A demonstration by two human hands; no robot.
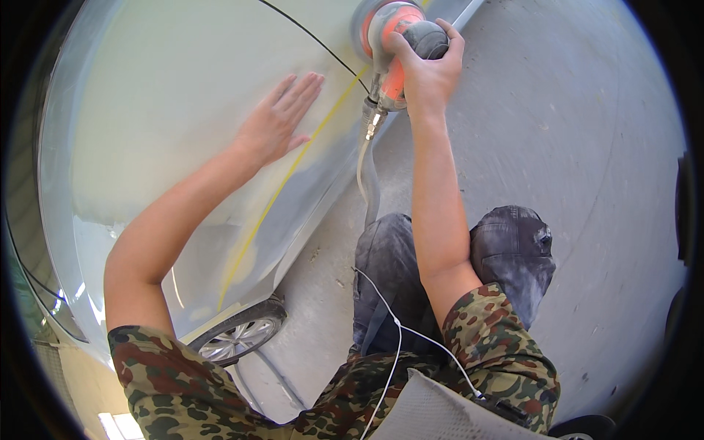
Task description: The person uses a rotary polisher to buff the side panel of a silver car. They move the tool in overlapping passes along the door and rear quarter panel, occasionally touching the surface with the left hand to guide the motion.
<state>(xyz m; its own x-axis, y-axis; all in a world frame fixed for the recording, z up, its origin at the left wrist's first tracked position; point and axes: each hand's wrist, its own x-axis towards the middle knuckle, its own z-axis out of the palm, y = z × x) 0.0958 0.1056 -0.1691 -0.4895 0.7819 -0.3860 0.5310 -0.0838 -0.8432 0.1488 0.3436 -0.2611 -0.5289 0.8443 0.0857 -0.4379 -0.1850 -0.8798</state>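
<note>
My right hand [434, 69] grips an orange and grey pneumatic orbital sander [393, 82] around its dark rounded top. The sander's round pad [363, 27] meets the lower side of a pale, primed car body panel [165, 110]. My left hand [283, 113] rests flat on that panel, fingers stretched out and holding nothing. Just beside its thumb runs a yellow line [291, 170] along the panel. A thin air line [360, 170] and a thicker grey hose [371, 187] hang from the sander's metal fitting.
A car wheel [242, 335] with a silver rim sits at lower left. The dusty grey floor [550, 137] spreads to the right. My bent knees [511, 247] are close to the car, and a white cable [390, 324] crosses my lap. A dark panel gap [313, 36] curves across the bodywork.
</note>
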